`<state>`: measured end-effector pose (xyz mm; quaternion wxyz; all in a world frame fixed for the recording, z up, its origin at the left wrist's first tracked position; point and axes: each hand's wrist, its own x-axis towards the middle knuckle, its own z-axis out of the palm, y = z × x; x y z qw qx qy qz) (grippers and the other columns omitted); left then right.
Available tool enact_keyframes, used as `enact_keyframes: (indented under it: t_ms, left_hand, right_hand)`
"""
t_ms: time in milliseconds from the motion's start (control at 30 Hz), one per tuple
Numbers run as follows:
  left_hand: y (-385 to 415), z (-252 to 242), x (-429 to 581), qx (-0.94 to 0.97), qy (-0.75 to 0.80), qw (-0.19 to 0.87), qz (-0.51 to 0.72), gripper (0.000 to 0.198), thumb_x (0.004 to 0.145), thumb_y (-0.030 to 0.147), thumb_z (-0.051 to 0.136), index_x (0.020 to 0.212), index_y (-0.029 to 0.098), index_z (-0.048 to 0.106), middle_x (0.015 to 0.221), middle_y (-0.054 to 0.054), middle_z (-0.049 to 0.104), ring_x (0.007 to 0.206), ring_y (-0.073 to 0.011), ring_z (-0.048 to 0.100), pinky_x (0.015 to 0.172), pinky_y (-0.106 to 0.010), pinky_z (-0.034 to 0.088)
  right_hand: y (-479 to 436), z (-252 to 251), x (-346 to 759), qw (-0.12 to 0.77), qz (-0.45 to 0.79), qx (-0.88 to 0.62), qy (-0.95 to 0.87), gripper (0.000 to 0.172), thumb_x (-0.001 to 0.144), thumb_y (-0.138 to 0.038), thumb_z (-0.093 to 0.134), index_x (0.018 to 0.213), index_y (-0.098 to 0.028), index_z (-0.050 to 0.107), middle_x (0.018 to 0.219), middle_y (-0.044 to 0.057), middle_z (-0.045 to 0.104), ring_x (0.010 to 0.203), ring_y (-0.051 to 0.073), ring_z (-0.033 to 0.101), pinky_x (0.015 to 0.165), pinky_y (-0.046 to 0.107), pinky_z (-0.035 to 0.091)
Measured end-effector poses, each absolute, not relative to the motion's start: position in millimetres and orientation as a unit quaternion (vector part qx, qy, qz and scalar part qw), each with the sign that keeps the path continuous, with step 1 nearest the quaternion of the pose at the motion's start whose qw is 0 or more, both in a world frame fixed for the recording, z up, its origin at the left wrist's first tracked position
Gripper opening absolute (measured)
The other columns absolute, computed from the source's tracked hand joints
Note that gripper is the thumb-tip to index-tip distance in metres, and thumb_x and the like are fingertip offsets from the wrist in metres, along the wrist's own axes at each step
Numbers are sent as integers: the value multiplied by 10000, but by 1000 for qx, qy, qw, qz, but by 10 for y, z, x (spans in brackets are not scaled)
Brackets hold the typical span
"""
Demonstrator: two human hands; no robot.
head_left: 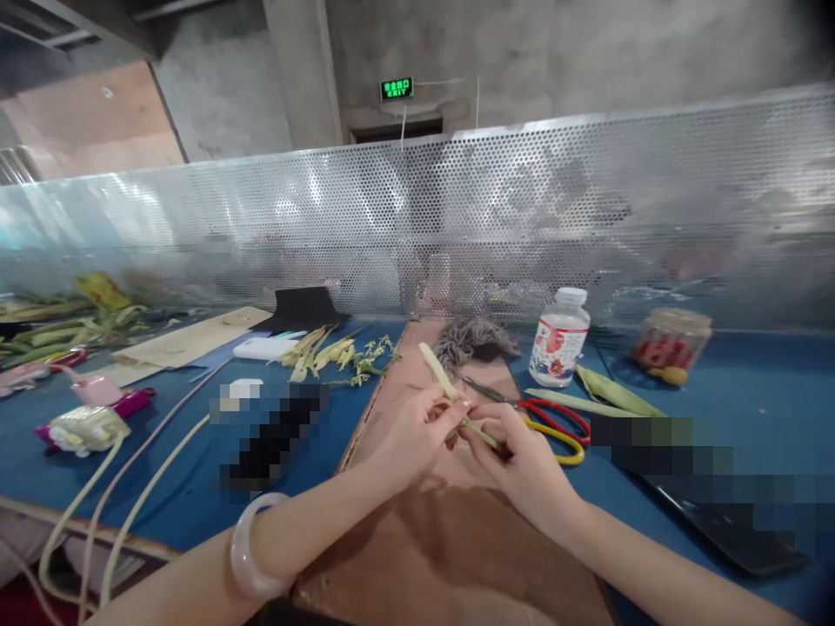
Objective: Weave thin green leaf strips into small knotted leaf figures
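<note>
Near the middle, over a brown board (pixel 457 556), both hands meet around a pale green plant strip (pixel 438 369). My left hand (pixel 424 430) pinches the strip, whose upper end sticks up and to the left above the fingers. My right hand (pixel 515 443) is closed on the lower part of the same strip, its fingertips close to those of my left. Scissors with red and yellow handles (pixel 566 423) lie just beyond my right hand, beside a tangle of grey yarn (pixel 473 339).
A white bottle (pixel 559 339) and a lidded jar (pixel 671 343) stand at the right, with green husks (pixel 617 391) nearby. Dried plant pieces (pixel 332 355), cables (pixel 156 474) and a power adapter (pixel 88 426) lie at the left. A perforated metal screen (pixel 261 226) runs behind.
</note>
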<state>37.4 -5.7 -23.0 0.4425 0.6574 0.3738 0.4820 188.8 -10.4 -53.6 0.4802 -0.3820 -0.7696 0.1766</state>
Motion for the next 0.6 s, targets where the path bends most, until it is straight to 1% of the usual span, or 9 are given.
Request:
enact_keyframes:
  t_ms: [67, 133, 200, 300, 367, 467, 533, 600]
  left_hand:
    - [-20, -264, 357, 659, 381, 431, 485, 290, 820, 421, 549, 788, 139, 611, 636, -11, 556, 577, -101, 502, 520, -220, 412]
    - [-2, -276, 340, 659, 385, 425, 487, 320, 807, 442, 561, 772, 135, 642, 594, -11, 550, 543, -102, 490, 490, -222, 403]
    - [-1, -258, 328, 651, 391, 435, 485, 326, 791, 444, 582, 808, 130, 668, 622, -24, 581, 526, -97, 491, 473, -220, 408]
    - [-5, -207, 319, 634, 394, 457, 483, 305, 761, 403, 636, 870, 122, 680, 716, -44, 629, 544, -90, 512, 490, -217, 447]
    - [-5, -185, 316, 636, 394, 450, 488, 299, 761, 389, 640, 904, 129, 677, 758, -50, 646, 567, -97, 537, 495, -214, 469]
    - [-25, -185, 313, 665, 396, 401, 490, 285, 774, 395, 626, 884, 136, 671, 767, -52, 647, 574, -112, 565, 475, -219, 482]
    - [-60, -197, 315, 692, 398, 367, 478, 277, 798, 406, 595, 851, 141, 657, 734, -41, 629, 537, -107, 558, 443, -211, 460]
    - [-100, -212, 319, 710, 407, 340, 464, 275, 835, 414, 540, 825, 155, 632, 701, -21, 604, 475, -81, 521, 409, -194, 413]
  right_hand:
    - [-94, -560, 1886, 478, 158, -390, -771, 141, 857, -311, 490, 910, -181, 503, 503, -66, 456, 438, 94, 416, 441, 186, 323]
    - [-89, -568, 1891, 481, 133, -407, -766, 158, 849, -321, 504, 914, -179, 519, 490, -76, 405, 434, 90, 381, 436, 186, 303]
    - [-86, -565, 1897, 480, 113, -416, -764, 184, 840, -333, 516, 934, -176, 539, 470, -88, 347, 420, 87, 348, 430, 187, 282]
    - [-80, -554, 1892, 477, 115, -419, -764, 216, 835, -321, 517, 990, -175, 552, 461, -102, 274, 399, 79, 302, 421, 183, 253]
    - [-74, -552, 1884, 469, 128, -409, -772, 235, 846, -299, 498, 1042, -181, 546, 463, -105, 265, 396, 77, 281, 421, 180, 245]
    - [-63, -566, 1882, 466, 127, -395, -781, 239, 854, -296, 490, 1062, -190, 542, 472, -101, 282, 404, 74, 292, 434, 180, 242]
    - [-56, -588, 1886, 469, 120, -387, -785, 208, 860, -300, 485, 1023, -190, 550, 480, -95, 297, 412, 72, 300, 440, 183, 238]
    - [-51, -611, 1888, 475, 109, -374, -789, 164, 863, -288, 480, 967, -186, 555, 486, -89, 311, 420, 70, 300, 441, 187, 231]
